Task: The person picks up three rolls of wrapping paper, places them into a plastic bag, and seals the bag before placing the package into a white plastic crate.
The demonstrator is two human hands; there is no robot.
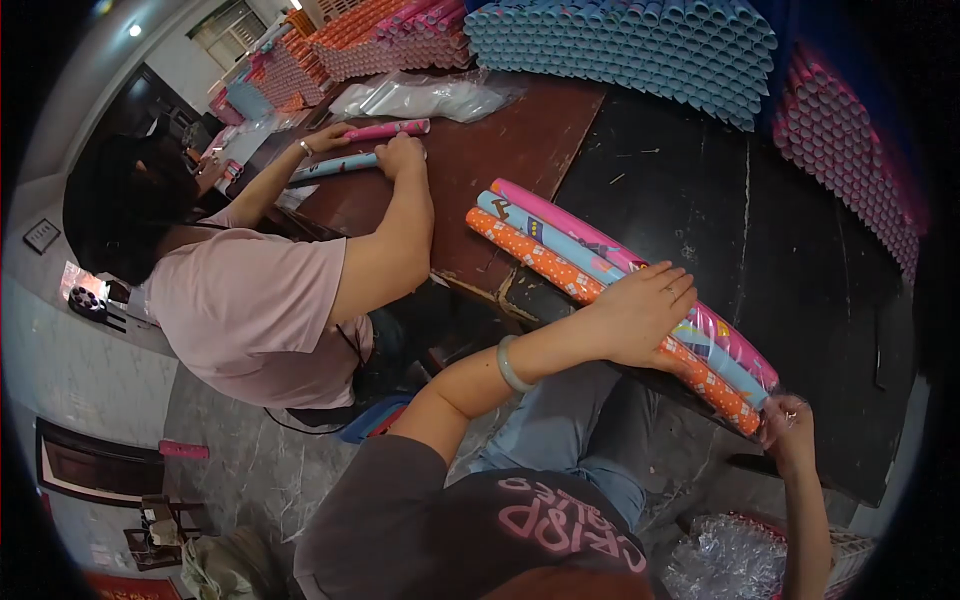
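Note:
Three rolls of wrapping paper lie side by side at the near edge of the black table: a pink roll, a light blue roll and an orange roll with white patterns. Clear plastic sleeve covers their right-hand part. My left hand rests flat across the rolls near their middle, fingers stretched out. At the right end of the rolls, my right hand is closed on the gathered end of the sleeve; its fingertips are partly hidden by the film.
A co-worker sits to my left, handling a pink roll and a blue roll. Stacks of blue rolls and pink rolls line the back. Plastic sleeves lie on the brown table. Crumpled plastic fills a container below.

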